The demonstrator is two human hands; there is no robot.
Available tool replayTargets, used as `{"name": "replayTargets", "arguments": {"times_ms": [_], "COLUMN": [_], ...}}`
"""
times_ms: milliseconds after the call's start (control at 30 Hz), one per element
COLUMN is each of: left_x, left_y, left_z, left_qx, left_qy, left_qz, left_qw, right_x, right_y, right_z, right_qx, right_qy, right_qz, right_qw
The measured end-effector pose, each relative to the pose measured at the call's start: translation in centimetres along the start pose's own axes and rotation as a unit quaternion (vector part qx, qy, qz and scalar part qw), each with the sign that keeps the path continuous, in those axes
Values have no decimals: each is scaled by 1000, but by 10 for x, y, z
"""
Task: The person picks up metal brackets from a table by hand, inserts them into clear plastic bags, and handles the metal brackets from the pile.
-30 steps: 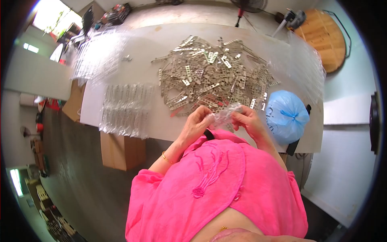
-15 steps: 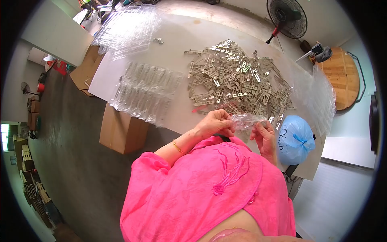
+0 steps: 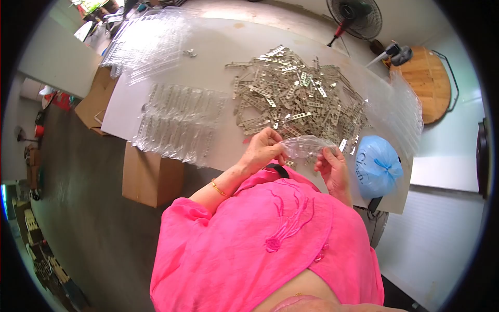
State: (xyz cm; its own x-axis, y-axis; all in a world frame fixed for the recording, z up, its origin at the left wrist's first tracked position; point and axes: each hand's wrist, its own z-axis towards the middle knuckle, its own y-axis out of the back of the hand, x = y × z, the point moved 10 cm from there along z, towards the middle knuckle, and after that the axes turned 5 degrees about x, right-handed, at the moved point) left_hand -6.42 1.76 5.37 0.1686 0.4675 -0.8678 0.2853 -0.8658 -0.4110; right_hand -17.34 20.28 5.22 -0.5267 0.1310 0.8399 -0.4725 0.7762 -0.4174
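Note:
A clear plastic bag (image 3: 307, 144) is stretched between my two hands at the table's near edge. My left hand (image 3: 264, 147), with a gold bracelet at the wrist, pinches the bag's left end. Its right end is gripped between the thumb and fingers of my right hand (image 3: 332, 162). Whether anything lies inside the bag, I cannot make out. Just beyond my hands spreads a heap of flat metal strips with holes (image 3: 301, 93). To the left, several filled clear plastic packets (image 3: 179, 122) lie side by side in rows.
A tied blue plastic bag (image 3: 378, 169) sits right of my right hand. Clear plastic sheets (image 3: 148, 41) are stacked at the table's far left, and more plastic (image 3: 397, 112) lies on the right. A cardboard box (image 3: 150, 174) stands below the left edge. A fan (image 3: 356, 15) is behind.
The plastic bag is spread wider and flatter between my hands, and both hands still hold it. The whole view has shifted slightly.

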Motion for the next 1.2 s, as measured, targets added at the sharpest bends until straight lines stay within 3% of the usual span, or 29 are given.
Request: {"name": "replayTargets", "arguments": {"times_ms": [433,567,633,667,733,767,833,867,933,1067,1200], "left_x": [-5,-3,-40,-44,-71,-75,-71,-67,-39,-17,-15], "left_y": [-4,2,-6,-12,-65,-75,-113,-115,-122,-129,-119], "left_z": [-1,1,-13,-11,-16,-15,-6,-3,9,12,6], "left_qx": [-26,-96,-203,-205,-150,-157,-63,-78,8,50,30], "left_qy": [-35,-53,-177,-177,-317,-313,-317,-312,-249,-233,-226], "left_qz": [64,141,389,389,501,502,506,509,473,495,494], "left_qw": [997,984,881,880,791,791,800,799,845,836,839], "right_x": [38,46,51,52,52,53,55,52,52,42,33], "right_y": [9,11,14,17,17,16,7,10,11,15,5], "right_z": [-4,0,2,2,2,1,-3,-2,-4,-6,0], "right_qx": [9,68,80,81,103,111,152,156,187,239,264], "right_qy": [83,120,129,128,131,127,132,120,107,81,57], "right_qz": [-106,-166,-211,-210,-266,-265,-259,-271,-272,-291,-272], "right_qw": [991,976,966,966,949,949,945,942,938,923,924]}}
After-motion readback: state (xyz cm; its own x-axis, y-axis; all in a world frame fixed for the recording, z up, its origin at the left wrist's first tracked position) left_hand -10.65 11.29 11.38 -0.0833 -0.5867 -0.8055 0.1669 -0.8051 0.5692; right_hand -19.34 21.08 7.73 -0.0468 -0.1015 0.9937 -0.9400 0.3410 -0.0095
